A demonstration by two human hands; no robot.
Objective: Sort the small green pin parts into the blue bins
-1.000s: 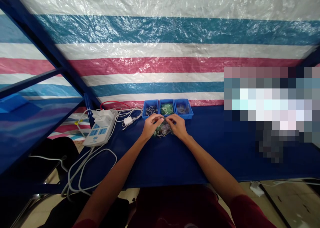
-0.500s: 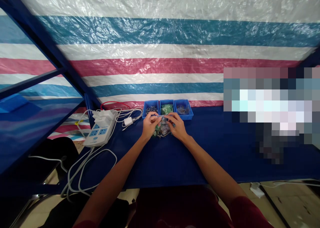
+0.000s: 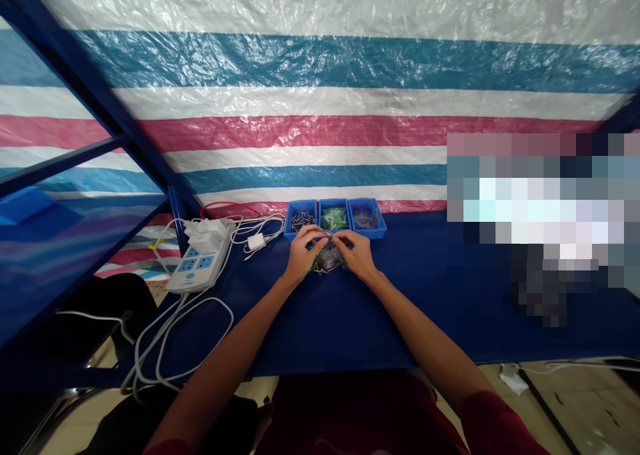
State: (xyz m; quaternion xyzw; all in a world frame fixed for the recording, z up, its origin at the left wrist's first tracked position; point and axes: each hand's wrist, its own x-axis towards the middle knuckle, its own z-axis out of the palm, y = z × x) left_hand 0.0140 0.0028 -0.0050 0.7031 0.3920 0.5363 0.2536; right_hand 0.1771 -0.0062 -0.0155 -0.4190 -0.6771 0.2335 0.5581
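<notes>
My left hand (image 3: 303, 250) and my right hand (image 3: 356, 250) meet fingertip to fingertip over the table, just in front of three blue bins. Both are closed in a pinch. Something small sits between the fingertips, too tiny to make out. Under the hands lies a mixed pile of small parts (image 3: 329, 260), with green, clear and thin metallic pieces in it. The left bin (image 3: 303, 216) holds dark and silvery screw-like pieces. Pale green pieces fill the middle bin (image 3: 334, 218), and clear plastic-looking pieces lie in the right bin (image 3: 367, 218).
To the left, a white power strip (image 3: 197, 265) with plugged-in adapters lies on the blue table (image 3: 340, 328). Loose white cables (image 3: 165, 335) loop beside it. A striped plastic sheet (image 3: 310, 128) hangs behind the bins. The area at right is pixelated.
Both hands have shifted slightly and their fingers have drawn closer together. The clear piece seen between the fingers earlier is now mostly hidden. The bins have stayed put.
</notes>
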